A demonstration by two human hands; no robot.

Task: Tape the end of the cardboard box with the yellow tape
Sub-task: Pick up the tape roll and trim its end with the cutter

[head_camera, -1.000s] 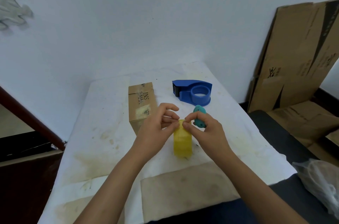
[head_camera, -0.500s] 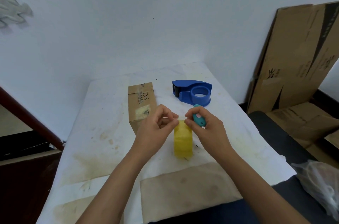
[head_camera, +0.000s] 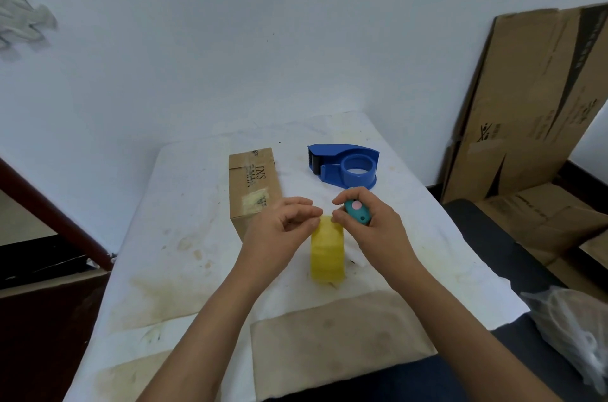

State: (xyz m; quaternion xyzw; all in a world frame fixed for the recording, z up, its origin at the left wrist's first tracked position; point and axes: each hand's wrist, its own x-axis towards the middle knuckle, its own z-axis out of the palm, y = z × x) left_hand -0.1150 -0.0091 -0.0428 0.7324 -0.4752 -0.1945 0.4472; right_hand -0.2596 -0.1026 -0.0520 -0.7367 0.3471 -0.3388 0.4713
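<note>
Head view, the only one here: the yellow tape roll [head_camera: 327,248] stands on edge on the white table [head_camera: 184,237], just in front of the cardboard box [head_camera: 255,189]. The left hand [head_camera: 279,230] pinches at the roll's top, probably picking the loose end. The right hand [head_camera: 375,230] is curled around a small teal cutter [head_camera: 358,211], fingertips touching the roll. The roll looks light and stiff, so grip the sides; the film's likely thin, clingy and easily torn. A blue dispenser [head_camera: 348,164] sits empty behind.
</note>
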